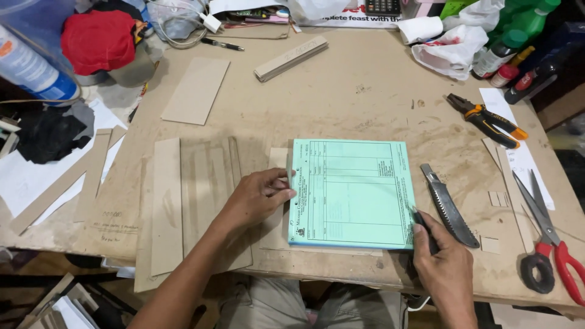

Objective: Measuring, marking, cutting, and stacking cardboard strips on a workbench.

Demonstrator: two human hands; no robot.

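Observation:
A green pad of printed forms (353, 192) lies flat in the middle of the cardboard-topped table (341, 91), on top of a cardboard sheet. My left hand (259, 196) presses on the pad's left edge, thumb and fingers pinching it. My right hand (442, 265) sits at the pad's lower right corner, holding a thin dark pen-like tool (425, 231) whose tip touches the corner. A grey utility knife (448, 205) lies just right of the pad, untouched.
Cardboard sheets and strips (183, 201) lie left of the pad, another sheet (196, 90) farther back. Orange-handled pliers (487, 120) and red-and-black scissors (545, 237) lie at the right. Bottles (518, 36), a white bag (451, 52), a red cap (97, 39) and cables crowd the back.

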